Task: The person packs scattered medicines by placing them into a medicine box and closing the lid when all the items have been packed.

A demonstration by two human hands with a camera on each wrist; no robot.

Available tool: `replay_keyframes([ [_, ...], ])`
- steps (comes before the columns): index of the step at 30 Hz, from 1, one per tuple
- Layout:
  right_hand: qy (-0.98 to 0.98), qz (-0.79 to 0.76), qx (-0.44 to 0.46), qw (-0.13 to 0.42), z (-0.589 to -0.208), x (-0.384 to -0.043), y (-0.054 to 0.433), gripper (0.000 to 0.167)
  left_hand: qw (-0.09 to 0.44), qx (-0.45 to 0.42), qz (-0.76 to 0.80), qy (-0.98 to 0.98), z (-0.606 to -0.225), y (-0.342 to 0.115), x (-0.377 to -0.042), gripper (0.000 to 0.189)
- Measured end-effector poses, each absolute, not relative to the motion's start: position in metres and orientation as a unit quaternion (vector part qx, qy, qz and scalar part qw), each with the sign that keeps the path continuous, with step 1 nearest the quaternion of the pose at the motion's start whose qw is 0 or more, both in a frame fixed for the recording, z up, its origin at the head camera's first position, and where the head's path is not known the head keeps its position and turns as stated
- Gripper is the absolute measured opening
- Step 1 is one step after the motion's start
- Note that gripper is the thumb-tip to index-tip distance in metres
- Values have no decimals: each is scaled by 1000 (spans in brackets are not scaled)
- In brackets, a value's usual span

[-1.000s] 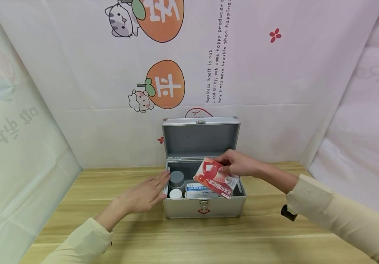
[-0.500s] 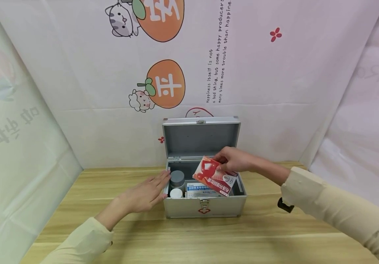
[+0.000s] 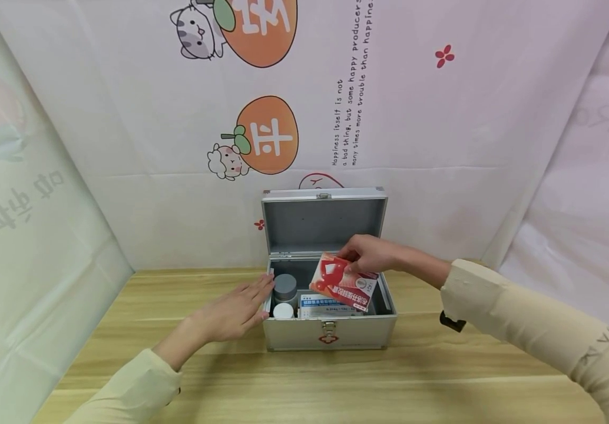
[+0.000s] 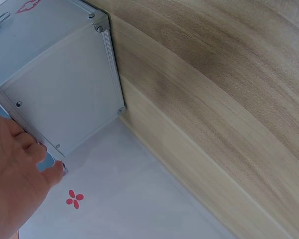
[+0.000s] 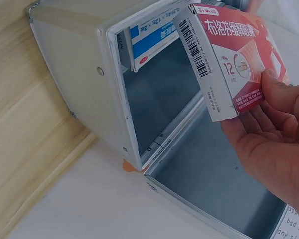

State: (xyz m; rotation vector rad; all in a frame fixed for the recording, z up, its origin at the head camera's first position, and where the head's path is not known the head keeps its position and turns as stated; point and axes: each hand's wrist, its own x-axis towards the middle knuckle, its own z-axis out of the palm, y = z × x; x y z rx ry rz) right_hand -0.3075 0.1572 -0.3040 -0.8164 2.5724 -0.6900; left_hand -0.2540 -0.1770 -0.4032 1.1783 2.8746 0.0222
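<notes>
My right hand (image 3: 373, 253) grips a red and white medicine box (image 3: 344, 281) over the opening of a silver first-aid case (image 3: 294, 335). In the right wrist view the thumb lies on the printed face of the medicine box (image 5: 234, 55), with fingers beneath it. My left hand (image 3: 230, 309) rests at the case's left rim with straight fingers; the left wrist view has this hand (image 4: 17, 169) against the edge. Inside the case stand a grey-lidded bottle (image 3: 285, 287), a white-capped bottle (image 3: 283, 311) and a blue and white box (image 3: 317, 304), partly hidden by the red one.
The case's lid (image 3: 324, 227) stands raised at the back, near a printed white cloth (image 3: 416, 147). Under the case is a wooden table (image 3: 283, 383). More white cloth (image 3: 29, 235) hangs at the left side.
My right hand has shifted slightly left and back with the red medicine box, whose lower edge sits a little higher and more level. The left hand has stayed in place.
</notes>
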Motion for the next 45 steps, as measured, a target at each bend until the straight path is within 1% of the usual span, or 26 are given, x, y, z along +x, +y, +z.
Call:
replay_keyframes([
  [8,905,-223,-299,205,-315,-313,147,27,-2,398,12,917,-404,-177,-253,63],
  [12,905,-211,-303,209,-323,-315,144,27,-6,401,17,916,-404,-177,-253,64],
  [19,896,-195,-330,225,-332,-317,138,26,11,390,15,921,-405,-178,-255,65],
  [24,889,-190,-337,245,-339,-319,133,25,14,388,12,921,-404,-177,-254,66],
  [30,886,-184,-342,255,-343,-321,130,24,12,385,14,923,-404,-178,-255,67],
  [33,889,-189,-329,256,-345,-322,127,21,12,384,16,923,-404,-178,-256,67],
  [37,898,-188,-318,239,-348,-322,125,18,15,383,16,923,-404,-178,-255,67],
  [45,910,-174,-313,208,-350,-319,124,21,19,381,15,924,-402,-177,-254,66],
])
